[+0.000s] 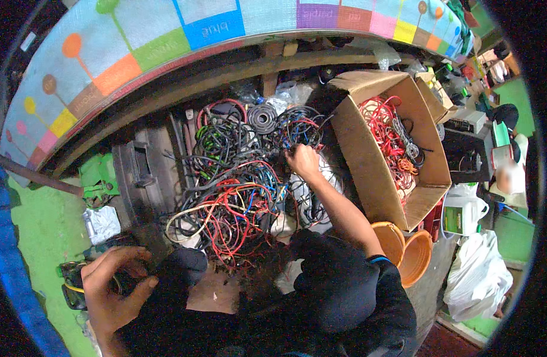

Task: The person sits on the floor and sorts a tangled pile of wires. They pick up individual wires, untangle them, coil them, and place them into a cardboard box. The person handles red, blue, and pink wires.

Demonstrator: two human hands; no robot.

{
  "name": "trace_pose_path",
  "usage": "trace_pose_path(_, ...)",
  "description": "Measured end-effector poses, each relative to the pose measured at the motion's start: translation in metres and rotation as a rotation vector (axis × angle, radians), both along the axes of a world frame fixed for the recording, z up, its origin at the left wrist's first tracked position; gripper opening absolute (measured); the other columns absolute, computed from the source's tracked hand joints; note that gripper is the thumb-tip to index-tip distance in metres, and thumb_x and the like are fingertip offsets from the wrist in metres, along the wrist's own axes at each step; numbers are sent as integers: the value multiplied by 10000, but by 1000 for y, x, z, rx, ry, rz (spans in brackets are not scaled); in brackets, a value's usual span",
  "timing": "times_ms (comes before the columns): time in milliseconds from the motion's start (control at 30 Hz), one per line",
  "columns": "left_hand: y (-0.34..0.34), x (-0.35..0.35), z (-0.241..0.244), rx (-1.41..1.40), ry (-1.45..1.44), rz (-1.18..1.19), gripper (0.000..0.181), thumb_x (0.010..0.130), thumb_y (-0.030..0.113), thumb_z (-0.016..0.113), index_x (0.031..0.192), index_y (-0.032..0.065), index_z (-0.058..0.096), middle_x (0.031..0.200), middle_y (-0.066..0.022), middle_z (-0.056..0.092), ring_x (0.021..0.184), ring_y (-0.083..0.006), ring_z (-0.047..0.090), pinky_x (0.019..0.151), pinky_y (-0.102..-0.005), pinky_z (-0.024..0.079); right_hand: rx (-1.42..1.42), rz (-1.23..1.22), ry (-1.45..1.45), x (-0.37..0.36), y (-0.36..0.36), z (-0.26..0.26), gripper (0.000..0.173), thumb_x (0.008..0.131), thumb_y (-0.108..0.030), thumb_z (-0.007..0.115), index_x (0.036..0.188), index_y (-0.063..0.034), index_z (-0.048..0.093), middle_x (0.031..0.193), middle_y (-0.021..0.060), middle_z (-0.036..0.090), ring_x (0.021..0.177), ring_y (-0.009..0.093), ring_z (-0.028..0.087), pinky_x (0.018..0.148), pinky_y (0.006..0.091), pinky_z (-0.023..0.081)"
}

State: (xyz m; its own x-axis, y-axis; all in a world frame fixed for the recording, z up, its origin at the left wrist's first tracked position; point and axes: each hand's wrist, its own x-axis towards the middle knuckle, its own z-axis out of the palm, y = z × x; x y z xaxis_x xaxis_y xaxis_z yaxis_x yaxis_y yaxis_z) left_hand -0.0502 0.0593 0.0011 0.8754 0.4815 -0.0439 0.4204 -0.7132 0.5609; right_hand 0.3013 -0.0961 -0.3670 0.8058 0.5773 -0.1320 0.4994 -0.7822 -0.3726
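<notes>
My right hand (303, 161) reaches into the far right part of a heap of tangled electrical wires (237, 192); its fingers are curled among dark and blue wires, and whether they grip one is hidden. A coiled grey cable (262, 118) lies just left of it at the heap's far side. My left hand (119, 285) hovers at the lower left, away from the heap, thumb and fingers apart with nothing seen between them. Red and cream wires loop over the near side of the heap. An open cardboard box (367, 156) on the right holds red, orange and grey wires (389, 143).
Two orange plastic buckets (417, 259) stand below the box, near a white jug (463, 216) and a white plastic bag (476, 279). A colourful patterned sheet (264, 20) covers a surface across the far side. At far right, a person (510, 176) is partly visible.
</notes>
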Motion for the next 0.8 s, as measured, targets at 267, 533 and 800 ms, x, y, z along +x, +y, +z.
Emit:
trace_pose_path(267,-7,12,-2,-95,-22,-22,376,639,15,773,989,-14,641,867,-91,663,689,-162,631,635,-261,502,94,-43,83,-7,9,-37,350,742,-256,730,909,45,670,864,247,671,819,354,675,733,420,530)
trace_pose_path(533,-23,-1,12,-164,-120,-131,348,698,87,784,1013,25,647,880,-98,671,661,-178,631,584,-271,492,720,190,331,28,-13,200,149,889,-107,576,869,8,669,742,25,656,703,113,575,666,286,456)
trace_pose_path(800,-45,2,35,-172,-257,-245,293,786,157,713,1018,-9,651,869,-121,677,650,-149,622,578,-275,505,1186,164,229,-23,-27,395,151,883,-37,551,947,40,664,769,46,651,720,108,580,708,237,447)
